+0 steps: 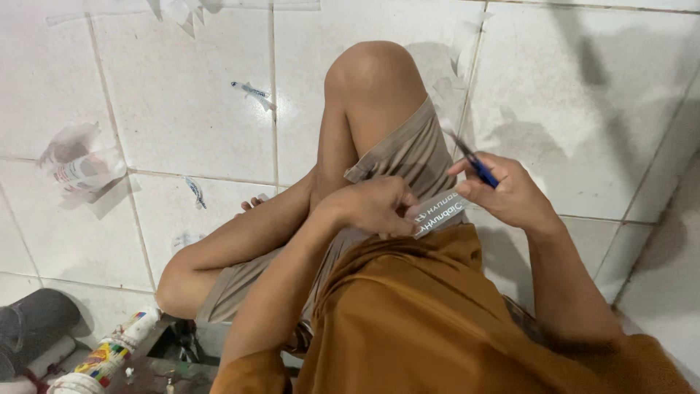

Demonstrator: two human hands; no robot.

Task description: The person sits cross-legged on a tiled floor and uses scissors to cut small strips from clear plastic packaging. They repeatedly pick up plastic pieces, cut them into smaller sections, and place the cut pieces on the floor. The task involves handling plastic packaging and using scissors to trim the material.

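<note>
Scissors [477, 164] with blue handles sit in our right hand [510, 193], fingers clamped through and around the handles, the dark blades pointing up and away toward the raised knee [372, 73]. Just beside them, our left hand [368, 206] pinches a small grey printed card [436, 211] by its near end, fingers closed tight on it, over the lap and the orange garment [437, 321]. We cannot tell whether the blades are parted or shut; they are too thin and dark to read.

We judge the main hazard to be how close the blades come to the left fingertips and the bare thigh: a slip of the card, held only at one end, could swing the points into skin. The card could also bend or twist in so short a grip. White paper scraps [179, 11] and a crumpled wrapper [80, 166] lie on the tiled floor [197, 124], where they could slide underfoot.
</note>
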